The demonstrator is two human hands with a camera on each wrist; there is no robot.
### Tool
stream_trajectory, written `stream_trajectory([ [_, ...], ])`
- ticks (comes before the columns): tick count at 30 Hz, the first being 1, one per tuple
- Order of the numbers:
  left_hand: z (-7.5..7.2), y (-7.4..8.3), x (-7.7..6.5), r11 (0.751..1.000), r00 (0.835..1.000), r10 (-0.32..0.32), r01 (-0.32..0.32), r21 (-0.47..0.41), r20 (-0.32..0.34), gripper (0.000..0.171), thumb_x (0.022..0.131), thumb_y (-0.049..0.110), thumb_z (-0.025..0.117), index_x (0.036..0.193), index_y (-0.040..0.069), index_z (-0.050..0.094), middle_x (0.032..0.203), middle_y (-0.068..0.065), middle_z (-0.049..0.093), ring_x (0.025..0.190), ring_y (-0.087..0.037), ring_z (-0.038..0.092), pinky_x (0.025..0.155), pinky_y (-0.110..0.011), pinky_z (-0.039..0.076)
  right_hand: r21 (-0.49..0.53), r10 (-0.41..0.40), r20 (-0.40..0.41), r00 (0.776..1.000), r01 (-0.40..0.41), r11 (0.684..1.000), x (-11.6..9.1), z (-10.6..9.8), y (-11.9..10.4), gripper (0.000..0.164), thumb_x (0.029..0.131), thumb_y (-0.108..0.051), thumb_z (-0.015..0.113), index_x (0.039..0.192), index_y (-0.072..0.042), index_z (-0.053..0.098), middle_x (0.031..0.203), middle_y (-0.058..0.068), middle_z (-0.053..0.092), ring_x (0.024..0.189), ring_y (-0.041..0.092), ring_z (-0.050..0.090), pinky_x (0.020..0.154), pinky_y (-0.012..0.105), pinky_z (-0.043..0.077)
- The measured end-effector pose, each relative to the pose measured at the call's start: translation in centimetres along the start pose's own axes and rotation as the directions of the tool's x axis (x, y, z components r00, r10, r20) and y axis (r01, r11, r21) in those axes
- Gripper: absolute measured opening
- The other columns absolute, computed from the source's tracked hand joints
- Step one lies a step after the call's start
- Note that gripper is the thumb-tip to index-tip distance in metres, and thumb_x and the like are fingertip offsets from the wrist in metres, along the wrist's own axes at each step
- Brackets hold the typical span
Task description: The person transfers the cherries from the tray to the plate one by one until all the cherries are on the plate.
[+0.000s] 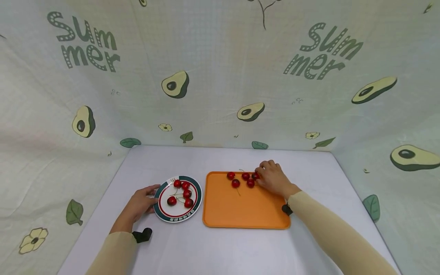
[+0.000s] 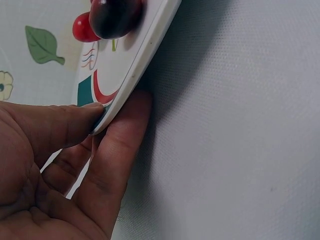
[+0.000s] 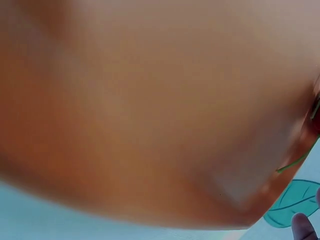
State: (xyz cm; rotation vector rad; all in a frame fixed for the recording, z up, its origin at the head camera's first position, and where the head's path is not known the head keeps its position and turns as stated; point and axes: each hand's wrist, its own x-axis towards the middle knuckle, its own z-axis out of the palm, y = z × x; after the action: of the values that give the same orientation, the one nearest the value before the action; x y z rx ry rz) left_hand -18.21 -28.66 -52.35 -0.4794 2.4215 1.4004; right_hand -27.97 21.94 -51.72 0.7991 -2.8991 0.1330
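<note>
My left hand holds the left rim of a white plate with a dark green and red border. In the left wrist view the thumb presses on top of the rim and fingers lie underneath; that side stands off the table. Several red cherries with stems lie on the plate. My right hand is over the upper right corner of an orange tray, index finger and thumb about a dark red cherry. The right wrist view barely shows that grip; a cherry stem appears at its edge.
Other cherries sit along the tray's back part. The tray stands right of the plate on a white table. Behind hangs a cloth printed with avocados and leaves. Black wrist mounts stick out at both sleeves.
</note>
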Motion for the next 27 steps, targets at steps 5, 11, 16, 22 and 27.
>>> stream_trajectory([
  [5,0.0,-0.1,0.2,1.000,1.000,-0.005,0.005,-0.004,-0.002,0.063,0.100,0.003,0.064,0.160,0.013,0.045,0.153,-0.026,0.044,0.080,-0.021,0.062,0.069,-0.029,0.059,-0.003,0.004,0.004,1.000,-0.004,1.000,-0.1,-0.2,0.0,0.035,0.097,-0.031,0.075,0.123,-0.008,0.072,0.127,0.015,0.061,0.121,0.037,0.051,0.104,0.058,0.047],
  [11,0.0,0.0,0.3,1.000,1.000,0.001,-0.001,-0.008,-0.004,0.063,0.100,0.003,0.064,0.160,0.013,0.046,0.153,-0.027,0.044,0.083,-0.021,0.062,0.070,-0.029,0.060,0.001,0.020,-0.005,1.000,-0.020,1.000,0.0,-0.3,0.0,0.037,0.095,-0.032,0.076,0.120,-0.005,0.070,0.123,0.014,0.061,0.116,0.036,0.051,0.103,0.057,0.047],
  [16,0.1,0.0,0.1,1.000,1.000,0.004,-0.004,-0.007,-0.002,0.063,0.100,0.003,0.064,0.159,0.012,0.046,0.152,-0.027,0.044,0.085,-0.021,0.062,0.071,-0.029,0.060,0.007,0.059,-0.020,0.998,-0.059,0.998,0.0,-0.5,0.2,0.041,0.094,-0.035,0.076,0.121,-0.004,0.068,0.121,0.014,0.061,0.114,0.036,0.050,0.103,0.057,0.045],
  [22,0.0,-0.1,0.0,1.000,1.000,0.011,-0.011,-0.002,-0.005,0.063,0.100,0.003,0.064,0.159,0.011,0.046,0.151,-0.027,0.045,0.083,-0.021,0.062,0.069,-0.029,0.060,0.013,0.077,-0.054,0.996,-0.077,0.997,0.2,-0.9,0.1,0.043,0.095,-0.037,0.073,0.120,-0.004,0.065,0.119,0.015,0.061,0.112,0.036,0.050,0.101,0.056,0.043],
  [27,0.1,-0.1,0.0,1.000,1.000,0.014,-0.014,-0.008,-0.006,0.063,0.100,0.003,0.064,0.159,0.011,0.046,0.150,-0.027,0.044,0.085,-0.021,0.061,0.069,-0.029,0.060,0.028,0.072,-0.089,0.993,-0.070,0.997,0.5,-1.3,-0.6,0.044,0.094,-0.038,0.074,0.119,-0.004,0.064,0.116,0.015,0.060,0.111,0.035,0.050,0.102,0.056,0.042],
])
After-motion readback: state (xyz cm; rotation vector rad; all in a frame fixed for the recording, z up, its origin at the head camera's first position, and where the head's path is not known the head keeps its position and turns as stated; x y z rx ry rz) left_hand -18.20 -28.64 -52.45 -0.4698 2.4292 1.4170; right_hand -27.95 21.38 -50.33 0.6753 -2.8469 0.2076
